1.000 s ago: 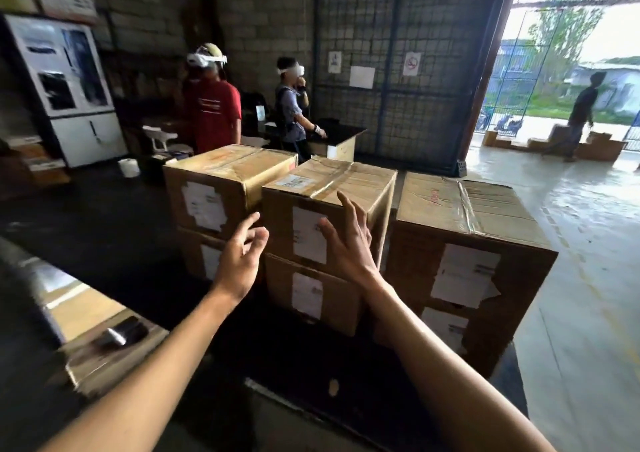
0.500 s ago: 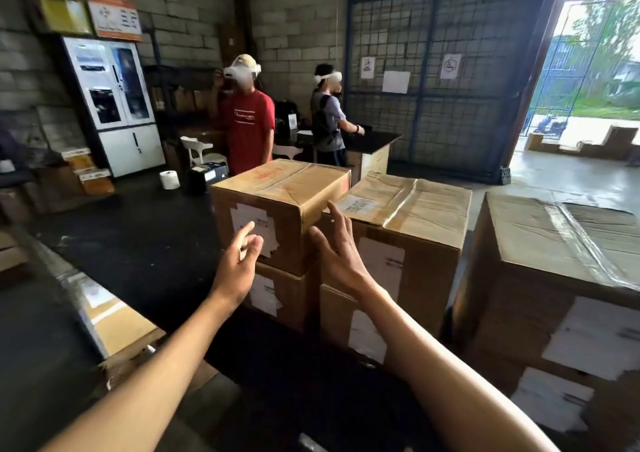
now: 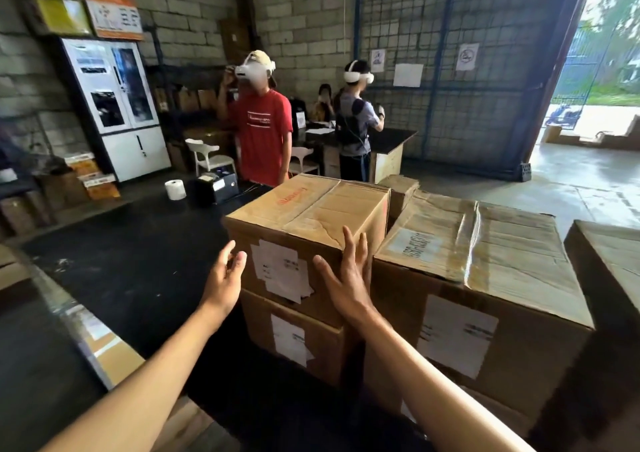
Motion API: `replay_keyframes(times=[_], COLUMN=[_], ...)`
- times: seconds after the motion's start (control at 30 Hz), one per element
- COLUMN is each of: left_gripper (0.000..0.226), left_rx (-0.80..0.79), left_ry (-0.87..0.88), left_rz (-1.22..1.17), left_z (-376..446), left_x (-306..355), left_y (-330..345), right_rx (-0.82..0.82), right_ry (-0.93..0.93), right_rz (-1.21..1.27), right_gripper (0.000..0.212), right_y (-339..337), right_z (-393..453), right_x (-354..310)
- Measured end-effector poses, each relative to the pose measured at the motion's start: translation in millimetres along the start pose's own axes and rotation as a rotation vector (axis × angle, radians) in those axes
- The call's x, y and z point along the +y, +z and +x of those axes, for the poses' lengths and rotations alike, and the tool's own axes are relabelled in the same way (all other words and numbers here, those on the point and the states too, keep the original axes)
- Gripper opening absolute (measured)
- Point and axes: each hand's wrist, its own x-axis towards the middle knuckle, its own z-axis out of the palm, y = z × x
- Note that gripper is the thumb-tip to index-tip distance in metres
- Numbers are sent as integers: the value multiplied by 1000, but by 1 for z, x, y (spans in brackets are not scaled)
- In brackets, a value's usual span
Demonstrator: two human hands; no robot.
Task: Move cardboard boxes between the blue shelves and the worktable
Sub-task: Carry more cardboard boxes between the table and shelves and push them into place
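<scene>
A taped cardboard box (image 3: 308, 216) with white labels sits on top of a second box (image 3: 294, 340) on the black worktable (image 3: 138, 264). My left hand (image 3: 225, 282) is open at the top box's near left corner; whether it touches the box I cannot tell. At the box's near right corner my right hand (image 3: 346, 282) is open, fingers straight and up against the edge. To the right stands a wider stack of boxes (image 3: 485, 278), close against the first stack.
Another box (image 3: 609, 264) shows at the far right edge, and flat cardboard (image 3: 104, 344) lies at the lower left. Beyond the table stand two people in headsets (image 3: 263, 133), a white cabinet (image 3: 117, 105), a white chair (image 3: 207, 157) and a paper roll (image 3: 175, 189). The warehouse door is open at the right.
The view has swung left and come closer to the left stack. Both hands have reached forward to the top box's near corners, the right one now at its edge.
</scene>
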Motion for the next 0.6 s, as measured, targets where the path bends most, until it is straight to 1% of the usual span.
replay_keyframes(times=[0.17, 0.3, 0.37, 0.4, 0.47, 0.53, 0.6], left_gripper=[64, 81, 88, 89, 82, 77, 70], left_rx=[-44, -103, -105, -109, -130, -167, -187], left_ry=[-56, -83, -88, -95, -107, -85, -76], left_rz=[14, 8, -41, -63, -102, -147, -194], left_z=[45, 74, 88, 94, 101, 106, 112], left_x=[-27, -37, -41, -42, -45, -47, -49], left_y=[-6, -10, -10, -9, -6, -3, 0], right_rx=[100, 243, 290, 300, 319, 341, 344], right_ry=[21, 57, 76, 83, 78, 92, 123], right_rz=[70, 45, 48, 64, 88, 91, 106], right_gripper=[87, 96, 96, 95, 90, 85, 88], right_y=[29, 41, 46, 47, 47, 48, 47], right_z=[5, 13, 19, 20, 19, 18, 17], right_x=[26, 36, 38, 39, 38, 42, 44])
